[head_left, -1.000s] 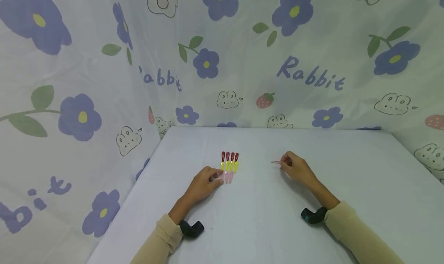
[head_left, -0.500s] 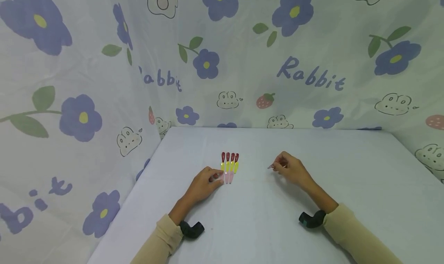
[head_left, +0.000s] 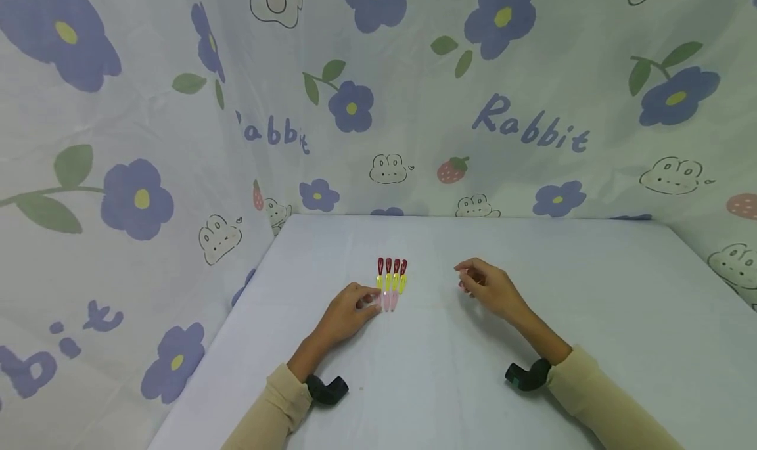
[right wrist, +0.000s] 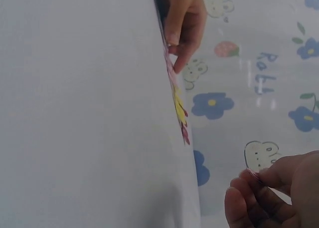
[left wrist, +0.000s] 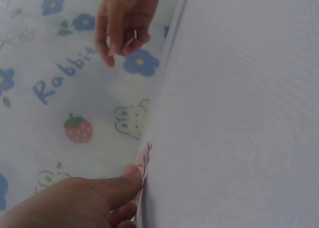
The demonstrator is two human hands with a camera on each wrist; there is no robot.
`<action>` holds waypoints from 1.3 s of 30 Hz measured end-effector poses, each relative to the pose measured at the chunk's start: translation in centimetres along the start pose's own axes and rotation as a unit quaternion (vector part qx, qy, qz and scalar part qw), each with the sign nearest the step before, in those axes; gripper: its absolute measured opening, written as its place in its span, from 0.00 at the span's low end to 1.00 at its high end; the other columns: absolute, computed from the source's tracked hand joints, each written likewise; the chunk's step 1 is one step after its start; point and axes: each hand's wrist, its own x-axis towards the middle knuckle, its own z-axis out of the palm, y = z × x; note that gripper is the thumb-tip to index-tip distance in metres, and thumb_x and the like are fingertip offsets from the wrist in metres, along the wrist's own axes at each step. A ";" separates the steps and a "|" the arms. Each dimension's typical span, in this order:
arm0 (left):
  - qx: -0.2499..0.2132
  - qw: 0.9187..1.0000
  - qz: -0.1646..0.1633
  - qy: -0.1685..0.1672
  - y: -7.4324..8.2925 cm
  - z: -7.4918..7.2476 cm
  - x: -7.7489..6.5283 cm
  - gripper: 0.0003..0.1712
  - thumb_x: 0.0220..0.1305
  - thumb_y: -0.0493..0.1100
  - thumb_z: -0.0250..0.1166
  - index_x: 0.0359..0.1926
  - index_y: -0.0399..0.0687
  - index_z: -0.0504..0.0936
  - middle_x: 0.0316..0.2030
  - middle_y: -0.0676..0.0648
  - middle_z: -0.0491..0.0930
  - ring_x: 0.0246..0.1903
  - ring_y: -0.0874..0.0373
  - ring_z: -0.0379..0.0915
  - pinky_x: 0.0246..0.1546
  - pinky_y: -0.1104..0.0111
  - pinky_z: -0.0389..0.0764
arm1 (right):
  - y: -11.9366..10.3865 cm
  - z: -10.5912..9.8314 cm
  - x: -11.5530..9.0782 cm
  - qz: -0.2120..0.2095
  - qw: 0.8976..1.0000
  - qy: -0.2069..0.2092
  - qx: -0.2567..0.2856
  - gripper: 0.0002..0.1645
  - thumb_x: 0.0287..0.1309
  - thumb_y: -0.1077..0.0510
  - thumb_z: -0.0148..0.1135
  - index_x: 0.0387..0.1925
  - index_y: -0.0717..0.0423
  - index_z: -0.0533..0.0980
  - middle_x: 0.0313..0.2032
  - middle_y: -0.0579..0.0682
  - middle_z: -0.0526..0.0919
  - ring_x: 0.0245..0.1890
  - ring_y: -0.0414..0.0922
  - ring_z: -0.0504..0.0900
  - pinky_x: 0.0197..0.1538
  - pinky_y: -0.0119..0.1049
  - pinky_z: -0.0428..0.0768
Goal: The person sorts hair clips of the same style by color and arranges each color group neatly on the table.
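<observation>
Drop-shaped snap hair clips lie in rows on the white table: dark red clips [head_left: 388, 266] at the back, yellow clips [head_left: 388, 282] in the middle, pink clips [head_left: 387, 301] in front. My left hand [head_left: 345, 315] rests beside the front row, its thumb and index fingertips touching the leftmost pink clip at either end and partly covering it. To the right of the rows, above the table, my right hand [head_left: 497, 291] pinches a pink hair clip [right wrist: 254, 175] between thumb and fingers. Only a small part of that clip shows.
A white cloth covers the table [head_left: 437, 371]. Behind and to the left hangs a curtain [head_left: 414, 108] printed with blue flowers and rabbits. Each wrist wears a black camera mount [head_left: 328, 391].
My right hand has moved slightly left and turned the pink hair clip in its fingers, so less of it shows. The left hand and the laid-out clips have stayed put.
</observation>
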 end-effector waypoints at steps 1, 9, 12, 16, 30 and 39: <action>0.000 1.000 -0.001 -0.001 0.0 0.0 0.0 0.19 0.64 0.48 0.70 0.56 0.53 0.84 0.40 0.55 0.78 0.36 0.64 0.69 0.38 0.68 0.73 | 0.0 0.1 0.0 -0.005 1.000 -0.002 0.003 0.14 0.70 0.61 0.58 0.54 0.60 0.78 0.31 0.51 0.82 0.29 0.45 0.82 0.33 0.34 0.83; -0.005 1.000 -0.003 -0.007 0.1 0.0 -0.2 0.20 0.65 0.48 0.69 0.56 0.52 0.84 0.40 0.55 0.78 0.36 0.63 0.69 0.37 0.68 0.72 | 0.0 0.3 -0.2 0.008 1.000 -0.003 0.013 0.16 0.69 0.59 0.60 0.55 0.59 0.77 0.30 0.51 0.82 0.28 0.43 0.81 0.33 0.36 0.83; -0.002 1.000 -0.004 -0.007 0.0 0.1 -0.2 0.20 0.65 0.48 0.69 0.56 0.52 0.84 0.40 0.55 0.78 0.36 0.63 0.69 0.37 0.68 0.72 | -0.1 0.4 -0.2 0.014 1.000 -0.007 0.013 0.16 0.68 0.61 0.61 0.54 0.62 0.77 0.32 0.53 0.83 0.29 0.43 0.81 0.34 0.36 0.83; 0.000 1.000 -0.002 -0.005 0.0 0.1 -0.1 0.20 0.64 0.48 0.69 0.56 0.52 0.84 0.39 0.55 0.78 0.36 0.63 0.69 0.36 0.68 0.72 | -0.2 0.5 -0.3 0.020 1.000 -0.014 0.012 0.18 0.67 0.61 0.62 0.55 0.64 0.77 0.35 0.55 0.84 0.31 0.43 0.82 0.34 0.32 0.82; 0.001 1.000 -0.004 -0.003 0.2 -0.1 0.1 0.19 0.64 0.48 0.70 0.56 0.53 0.84 0.40 0.55 0.78 0.37 0.64 0.70 0.39 0.68 0.74 | -0.8 0.6 -0.2 0.011 1.000 -0.024 0.004 0.23 0.65 0.57 0.65 0.58 0.66 0.76 0.39 0.52 0.86 0.34 0.42 0.84 0.37 0.30 0.82; -0.002 1.000 -0.011 -0.009 0.2 -0.2 0.1 0.19 0.64 0.48 0.69 0.56 0.52 0.84 0.40 0.54 0.78 0.37 0.63 0.70 0.39 0.67 0.73 | -0.6 0.8 -0.2 -0.001 0.999 -0.038 -0.017 0.27 0.63 0.56 0.68 0.60 0.65 0.76 0.40 0.51 0.86 0.41 0.43 0.82 0.42 0.30 0.81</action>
